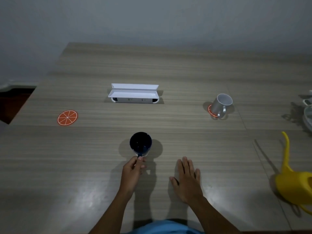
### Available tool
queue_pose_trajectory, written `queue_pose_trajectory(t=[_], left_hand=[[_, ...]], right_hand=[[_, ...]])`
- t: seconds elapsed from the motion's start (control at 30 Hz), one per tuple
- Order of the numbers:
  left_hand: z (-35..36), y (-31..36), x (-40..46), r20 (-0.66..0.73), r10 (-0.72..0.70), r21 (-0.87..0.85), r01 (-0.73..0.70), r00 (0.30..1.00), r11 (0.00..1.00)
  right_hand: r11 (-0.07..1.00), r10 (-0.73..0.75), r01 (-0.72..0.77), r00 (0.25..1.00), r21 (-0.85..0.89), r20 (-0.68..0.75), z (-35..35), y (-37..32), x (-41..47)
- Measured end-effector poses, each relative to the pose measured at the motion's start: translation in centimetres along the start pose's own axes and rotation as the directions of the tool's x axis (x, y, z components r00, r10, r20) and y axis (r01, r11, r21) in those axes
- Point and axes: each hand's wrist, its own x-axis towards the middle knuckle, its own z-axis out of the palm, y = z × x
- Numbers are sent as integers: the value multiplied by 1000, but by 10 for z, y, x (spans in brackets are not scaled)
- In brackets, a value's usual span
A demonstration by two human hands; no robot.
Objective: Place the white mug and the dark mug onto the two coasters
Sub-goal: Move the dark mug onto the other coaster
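Note:
The dark mug (140,144) stands upright near the table's middle front, its handle pointing toward me. My left hand (133,171) pinches that handle with thumb and fingers. My right hand (187,179) lies flat on the table to the right of the dark mug, fingers spread, holding nothing. The white mug (221,104) stands at the right on an orange-slice coaster (211,112), only whose left rim shows. A second orange-slice coaster (67,117) lies bare at the left.
A white open-lidded socket box (133,93) sits in the wooden table (185,73) at the centre back. A yellow watering can (293,183) stands at the right front. Greyish objects (308,112) poke in at the right edge. The table's left corner is cut away.

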Motion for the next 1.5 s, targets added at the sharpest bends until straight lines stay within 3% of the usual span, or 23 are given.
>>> queue_pose_trajectory(t=[0.17, 0.3, 0.7, 0.97, 1.5], left_hand=[[-12, 1, 5, -24, 24, -57, -26, 999, 998], [-30, 4, 11, -70, 56, -107, -64, 996, 992], [-132, 16, 59, -289, 48, -217, -115, 956, 969], [-203, 35, 120, -421, -19, -320, -128, 907, 939], [-254, 56, 212, -537, -87, -474, -215, 839, 854]], right_hand=[[998, 41, -40, 999, 45, -26, -7, -21, 1], [1000, -26, 27, 998, 15, -57, -11, -49, 9], [955, -272, 280, 959, -100, 80, -4, -188, 63], [939, -316, 333, 934, -85, 165, 22, -244, 90], [929, -342, 357, 929, -98, 143, 32, -230, 91]])
